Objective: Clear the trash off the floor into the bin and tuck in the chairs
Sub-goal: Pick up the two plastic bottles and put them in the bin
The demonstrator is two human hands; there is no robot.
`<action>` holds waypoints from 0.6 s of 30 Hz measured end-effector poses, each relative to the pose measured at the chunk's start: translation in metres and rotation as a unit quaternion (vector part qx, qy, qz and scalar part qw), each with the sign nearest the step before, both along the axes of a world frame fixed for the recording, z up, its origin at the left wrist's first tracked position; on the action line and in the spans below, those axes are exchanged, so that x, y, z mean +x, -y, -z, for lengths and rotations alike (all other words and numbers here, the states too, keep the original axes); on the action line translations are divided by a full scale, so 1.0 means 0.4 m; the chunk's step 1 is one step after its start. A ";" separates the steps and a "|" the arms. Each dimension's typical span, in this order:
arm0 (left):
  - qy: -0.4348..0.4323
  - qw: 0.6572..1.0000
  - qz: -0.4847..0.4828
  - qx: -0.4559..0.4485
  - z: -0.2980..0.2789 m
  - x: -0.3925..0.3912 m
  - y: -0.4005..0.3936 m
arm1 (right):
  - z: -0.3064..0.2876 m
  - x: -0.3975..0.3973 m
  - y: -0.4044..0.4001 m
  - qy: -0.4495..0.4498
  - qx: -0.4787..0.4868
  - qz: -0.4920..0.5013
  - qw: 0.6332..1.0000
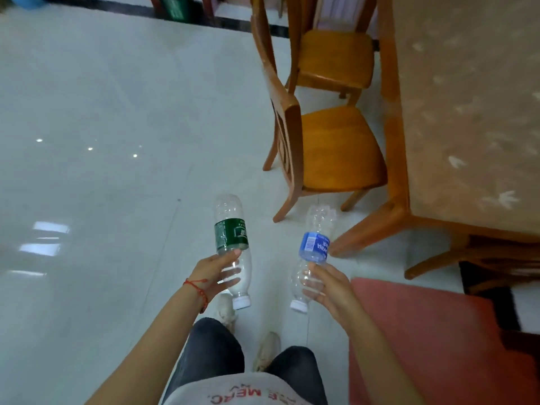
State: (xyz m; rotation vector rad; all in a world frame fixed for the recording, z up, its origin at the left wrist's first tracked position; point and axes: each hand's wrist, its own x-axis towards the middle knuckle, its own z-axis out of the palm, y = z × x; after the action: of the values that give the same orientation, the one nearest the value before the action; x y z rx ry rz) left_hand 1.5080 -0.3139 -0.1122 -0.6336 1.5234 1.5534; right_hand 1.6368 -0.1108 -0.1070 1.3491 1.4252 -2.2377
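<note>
My left hand point(215, 271) grips an empty clear bottle with a green label point(231, 234), white cap pointing down toward me. My right hand point(328, 285) grips a second empty clear bottle with a blue label point(315, 245), also held cap-down. Both bottles hang above the pale tiled floor in front of my legs. A wooden chair point(336, 147) stands just beyond the bottles, pulled out from the table point(467, 112). A second wooden chair point(336, 57) stands farther back along the same side of the table.
A green bin point(176, 7) stands at the far wall, a blue container point(27, 1) at the top left corner. A red mat or cushion point(438, 340) lies at my right. The shiny tiled floor point(117, 112) stretches wide to the left.
</note>
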 end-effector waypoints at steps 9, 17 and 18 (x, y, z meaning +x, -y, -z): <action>-0.017 0.984 -0.180 -0.006 -0.037 -0.010 0.276 | -0.045 -0.200 0.217 -0.002 0.023 -0.197 0.980; -0.004 0.955 -0.297 -0.008 -0.039 -0.082 0.577 | -0.041 -0.409 0.488 0.004 0.008 -0.304 0.952; -0.002 0.951 -0.308 -0.009 -0.037 -0.101 0.617 | -0.043 -0.441 0.525 0.003 0.007 -0.311 0.950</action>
State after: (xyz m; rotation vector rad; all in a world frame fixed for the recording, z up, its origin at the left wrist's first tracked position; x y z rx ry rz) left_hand 1.4678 -0.5607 -0.0973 -1.1993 1.4115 1.9933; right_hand 1.4606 -0.3208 -0.0900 0.7500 1.5833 -1.8001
